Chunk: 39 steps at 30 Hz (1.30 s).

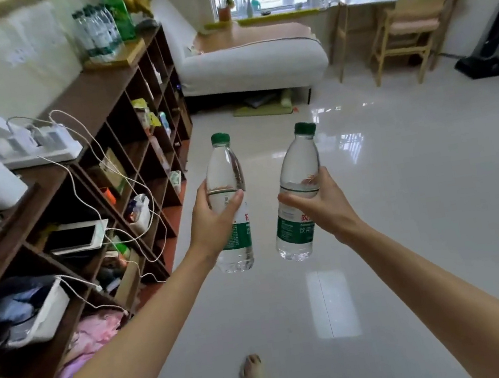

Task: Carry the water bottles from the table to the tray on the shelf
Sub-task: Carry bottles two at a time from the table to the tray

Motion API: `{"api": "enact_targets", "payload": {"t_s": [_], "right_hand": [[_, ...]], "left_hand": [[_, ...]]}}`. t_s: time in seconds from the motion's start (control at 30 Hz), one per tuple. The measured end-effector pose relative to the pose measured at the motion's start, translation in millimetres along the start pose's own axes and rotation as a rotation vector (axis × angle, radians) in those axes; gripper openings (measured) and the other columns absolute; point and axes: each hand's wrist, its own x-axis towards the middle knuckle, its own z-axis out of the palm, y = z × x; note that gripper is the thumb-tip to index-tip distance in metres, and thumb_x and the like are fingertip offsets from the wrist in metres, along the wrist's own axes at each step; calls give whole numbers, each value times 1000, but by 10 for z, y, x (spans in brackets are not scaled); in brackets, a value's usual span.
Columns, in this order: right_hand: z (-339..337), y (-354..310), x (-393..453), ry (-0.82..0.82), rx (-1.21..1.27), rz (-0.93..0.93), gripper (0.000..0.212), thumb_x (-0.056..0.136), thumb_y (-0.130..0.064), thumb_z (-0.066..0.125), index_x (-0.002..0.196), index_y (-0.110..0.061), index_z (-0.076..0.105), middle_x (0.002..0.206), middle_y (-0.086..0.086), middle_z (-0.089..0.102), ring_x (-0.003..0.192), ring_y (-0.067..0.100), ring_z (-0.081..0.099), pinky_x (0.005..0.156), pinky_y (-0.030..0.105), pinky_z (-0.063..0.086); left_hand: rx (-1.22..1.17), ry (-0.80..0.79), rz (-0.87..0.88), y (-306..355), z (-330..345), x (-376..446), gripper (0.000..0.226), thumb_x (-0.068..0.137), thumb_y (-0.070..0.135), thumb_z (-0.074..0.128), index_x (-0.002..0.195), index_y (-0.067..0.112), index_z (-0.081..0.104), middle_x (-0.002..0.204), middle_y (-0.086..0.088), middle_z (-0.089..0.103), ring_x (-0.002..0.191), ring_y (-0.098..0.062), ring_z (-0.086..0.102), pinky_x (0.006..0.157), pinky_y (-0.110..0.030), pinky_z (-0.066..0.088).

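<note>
Two bottles [223,176], one per hand [214,223].

Clear water bottles [224,173] green-capped, green-and-white labels, dark brown shelf [91,95]

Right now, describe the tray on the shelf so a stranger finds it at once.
Follow the dark wooden shelf unit along the left wall to its far end. On top sits a light wooden tray, the only thing there crowded with upright water bottles.
</note>
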Motion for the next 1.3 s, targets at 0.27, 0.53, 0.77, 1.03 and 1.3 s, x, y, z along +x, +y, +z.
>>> {"api": "enact_targets", "payload": {"t_s": [0.27,0.53,0.77,1.03,1.3], "right_hand": [[474,-257,2273,-42,-19,-21,65,71,-34,82,122,-19,46,115,5,63,104,24,63,88,42,55],[528,-526,4425,-24,-19,-52,71,71,-35,81,131,-21,44,121,4,62,107,23,62,91,44,54],[659,-650,6525,-114,24,-140,58,73,-23,82,119,-25,45,101,-11,61,92,5,61,79,28,49],[1287,-1208,8770,-335,-45,-216,65,75,-24,80,128,-20,42,118,-4,59,106,15,59,93,37,49],[2609,-1428,10530,-480,-101,-259,72,72,-25,83,131,-21,41,133,3,59,117,22,59,101,47,49]], "left_hand": [[51,23,64,-28,-65,2298,53,88,28,69,135,21,45,118,2,62,108,-13,62,85,-25,53],[104,-11,102,149,259,4519,59,88,30,69,138,22,39,119,2,58,103,-9,60,72,-15,48],[55,111,76,-18,575,6457,53,88,31,68,134,24,42,118,4,60,104,-8,61,79,-22,49],[-51,375,-34,-83,231,8415,67,82,41,71,140,27,40,126,3,62,110,-13,62,91,-32,52],[-102,560,-88,-329,-687,10209,38,89,27,68,121,20,47,105,11,63,97,4,65,78,-14,52]]}}
